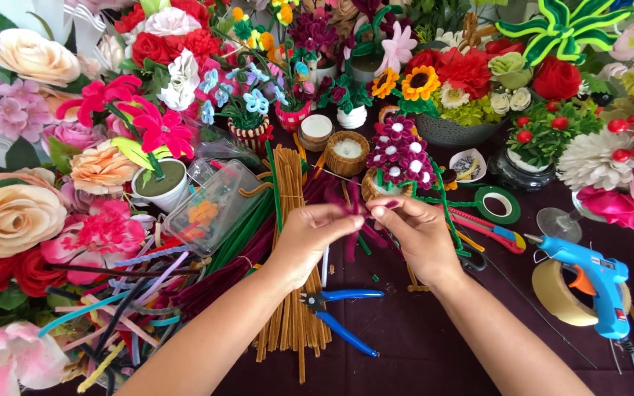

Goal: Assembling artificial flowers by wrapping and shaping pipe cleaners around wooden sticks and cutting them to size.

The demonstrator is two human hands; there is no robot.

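Note:
My left hand [311,236] and my right hand [417,233] meet over the middle of the table, fingertips pinched together on a dark maroon pipe cleaner [355,220] that loops and hangs down between them. Just behind my fingers stands a small basket of maroon and white pipe-cleaner flowers [399,155]. Under my left wrist lies a bundle of tan pipe cleaners [293,220], with blue-handled pliers [339,312] on top near the front.
A blue glue gun [590,282] rests on a tape roll [560,297] at right. A red utility knife [487,229] and green tape [498,204] lie behind my right hand. A clear plastic box [214,202], loose coloured pipe cleaners [122,308] and many handmade flowers surround the dark tablecloth [420,345].

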